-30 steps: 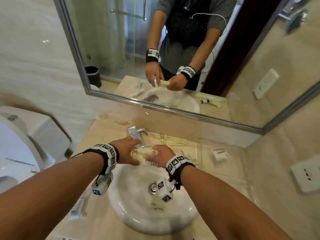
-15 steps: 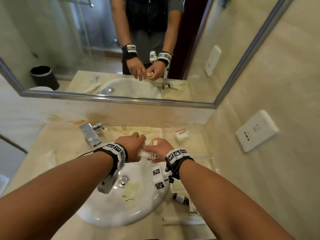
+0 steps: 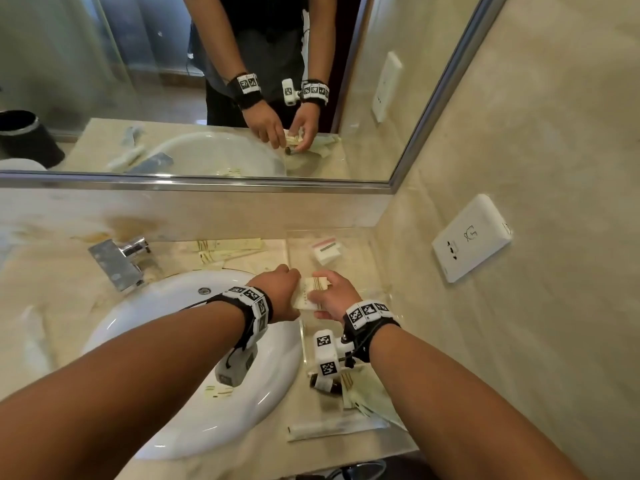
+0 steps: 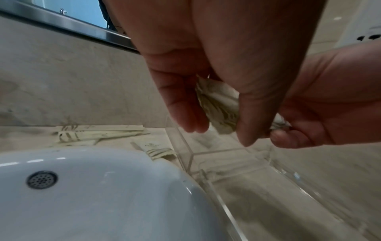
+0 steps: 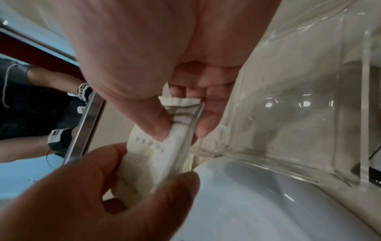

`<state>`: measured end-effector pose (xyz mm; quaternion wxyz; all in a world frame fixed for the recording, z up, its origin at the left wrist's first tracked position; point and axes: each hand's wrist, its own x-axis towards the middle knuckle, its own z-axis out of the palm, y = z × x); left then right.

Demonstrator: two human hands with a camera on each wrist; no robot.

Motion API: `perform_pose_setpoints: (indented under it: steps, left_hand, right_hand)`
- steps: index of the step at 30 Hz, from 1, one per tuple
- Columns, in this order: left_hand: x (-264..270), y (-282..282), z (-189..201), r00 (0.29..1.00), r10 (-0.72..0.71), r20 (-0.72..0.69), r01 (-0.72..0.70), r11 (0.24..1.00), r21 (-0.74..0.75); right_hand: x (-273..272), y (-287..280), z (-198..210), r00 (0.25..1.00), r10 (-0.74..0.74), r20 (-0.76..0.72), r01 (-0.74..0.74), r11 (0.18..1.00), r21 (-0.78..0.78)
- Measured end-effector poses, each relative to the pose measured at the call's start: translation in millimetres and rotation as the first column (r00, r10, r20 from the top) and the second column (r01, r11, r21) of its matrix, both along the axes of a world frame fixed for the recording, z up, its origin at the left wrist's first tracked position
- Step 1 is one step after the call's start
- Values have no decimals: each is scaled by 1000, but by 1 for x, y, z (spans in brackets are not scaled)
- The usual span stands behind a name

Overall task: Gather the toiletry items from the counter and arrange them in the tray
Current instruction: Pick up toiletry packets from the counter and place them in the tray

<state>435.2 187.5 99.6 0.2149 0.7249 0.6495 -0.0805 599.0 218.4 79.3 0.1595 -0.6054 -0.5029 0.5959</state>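
Both hands hold a small bundle of cream sachets (image 3: pixel 310 294) above the spot where the sink rim meets the clear acrylic tray (image 3: pixel 302 336). My left hand (image 3: pixel 289 287) pinches the bundle's left end (image 4: pixel 218 107) between thumb and fingers. My right hand (image 3: pixel 327 289) pinches the striped right end (image 5: pixel 181 114) with thumb and forefinger. The tray's near corner (image 4: pixel 190 156) is just below the bundle. A white packet with a red stripe (image 3: pixel 325 251) lies at the tray's far end.
More cream sachets (image 3: pixel 230 249) lie behind the white sink (image 3: pixel 138 317), beside the chrome tap (image 3: pixel 117 265). A dark bottle (image 3: pixel 323 385), sachets (image 3: pixel 369 393) and a long wrapped stick (image 3: pixel 336 429) lie at the front right. One packet (image 3: pixel 218 393) lies in the basin. A wall socket (image 3: pixel 471 237) is on the right.
Both hands have carried the sachets to the right, from over the back of the sink to the tray's left edge. The head view has swung right and down.
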Motion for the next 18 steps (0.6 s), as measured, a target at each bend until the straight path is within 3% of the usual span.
perform_pose_setpoints:
  steps: [6,9,18]
  left_hand:
    - [-3,-2,-20,1000,-10,13,10,998,-60]
    - [-10,-5,-29,999,-29,-29,27,997,-79]
    - [12,-23,-58,968,-246,-51,238,963,-127]
  right_hand:
    - [41,14,-34,968,-105,227,107,994,3]
    - [53,14,-51,940,-71,333,93,994,-52]
    - [33,14,-86,920,-35,390,107,981,-162]
